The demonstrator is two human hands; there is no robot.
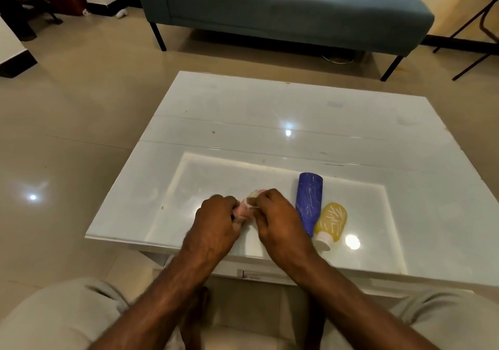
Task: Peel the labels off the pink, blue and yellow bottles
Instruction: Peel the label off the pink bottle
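Both hands are gripping the pink bottle (247, 207) at lower centre: left hand (216, 224) steadying it, right hand (278, 214) picking at its upper end.

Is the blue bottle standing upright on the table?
No, the blue bottle lies on its side on the table, beside the yellow bottle.

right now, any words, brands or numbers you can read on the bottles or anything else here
None can be read.
Blue bottle: only white scratch-like streaks, no letters.
Yellow bottle: pale streaks, no text; its white cap is blank.
Pink bottle: mostly hidden by both hands.
White table: no text.
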